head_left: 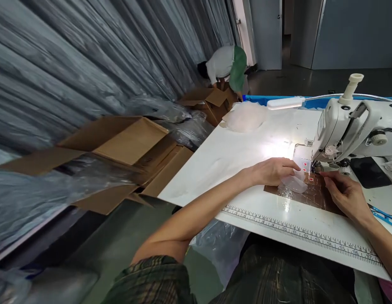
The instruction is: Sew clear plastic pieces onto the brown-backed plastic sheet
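Note:
At the sewing machine (pixel 344 131), my left hand (pixel 276 171) has its fingers closed on a thin, whitish, see-through piece of fabric (pixel 294 184) just left of the presser foot (pixel 317 167). My right hand (pixel 348 195) is on the other side of the foot, thumb and forefinger drawn together close to it. Whatever those fingertips pinch is too small to make out. Under both hands lies a shiny brown sheet (pixel 319 196) on the machine bed. Small red marks show beside the needle area.
A pile of pale fabric pieces (pixel 246 116) lies at the white table's (pixel 211 169) far left corner. Blue-handled scissors (pixel 384 216) and a black phone-like slab (pixel 370 172) are at right. Open cardboard boxes (pixel 132 141) stand left. A person (pixel 226 63) bends over a box behind.

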The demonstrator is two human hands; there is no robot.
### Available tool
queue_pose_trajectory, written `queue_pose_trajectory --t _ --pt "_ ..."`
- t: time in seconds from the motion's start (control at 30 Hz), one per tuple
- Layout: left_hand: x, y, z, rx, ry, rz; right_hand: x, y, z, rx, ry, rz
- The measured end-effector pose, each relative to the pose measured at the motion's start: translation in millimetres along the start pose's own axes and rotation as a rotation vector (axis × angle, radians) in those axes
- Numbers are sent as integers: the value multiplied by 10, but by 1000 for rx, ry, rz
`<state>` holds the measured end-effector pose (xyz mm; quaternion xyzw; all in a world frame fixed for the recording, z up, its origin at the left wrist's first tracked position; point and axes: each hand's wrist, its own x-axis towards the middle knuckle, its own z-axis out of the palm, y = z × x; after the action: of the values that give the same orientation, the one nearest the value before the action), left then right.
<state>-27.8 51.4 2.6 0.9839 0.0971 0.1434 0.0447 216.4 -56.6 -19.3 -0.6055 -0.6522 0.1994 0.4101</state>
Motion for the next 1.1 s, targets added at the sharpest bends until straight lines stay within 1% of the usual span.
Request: queue_pose_trajectory --t 0.1,0.17,0.23,0.37,0.47,0.57,0.63,0.73,0.77,0.83,0.93,1.03,1.1 --pt "-45 54 35 -4 -9 7 -19 -15 18 -61 8 -62" --pt "-37 96 57 1 -8 -12 -41 -55 38 -108 -12 -150" --pt "-19 126 68 24 1 -2 -61 -89 52 -159 -33 -234" --pt "-8 156 60 78 90 76 -45 -86 37 -271 -32 -325" --pt "-35 171 30 127 121 142 43 -57 6 -336 -120 -401" --pt "-80 190 -2 201 95 217 154 -86 9 -431 -261 -477" --pt "-106 211 -10 188 85 216 210 -148 37 -528 -330 -509" --pt "-114 259 19 91 103 163 246 -239 80 -636 -405 -480" --pt "-108 276 40 74 112 145 246 -252 85 -655 -414 -456" --pt "-88 310 93 73 128 126 230 -241 73 -662 -389 -419" --pt "-64 340 168 73 162 120 191 -170 8 -547 -332 -382" --pt "-68 340 195 34 177 115 160 -109 -61 -392 -329 -333" --pt "-77 334 187 19 189 103 149 -86 -76 -347 -335 -330"
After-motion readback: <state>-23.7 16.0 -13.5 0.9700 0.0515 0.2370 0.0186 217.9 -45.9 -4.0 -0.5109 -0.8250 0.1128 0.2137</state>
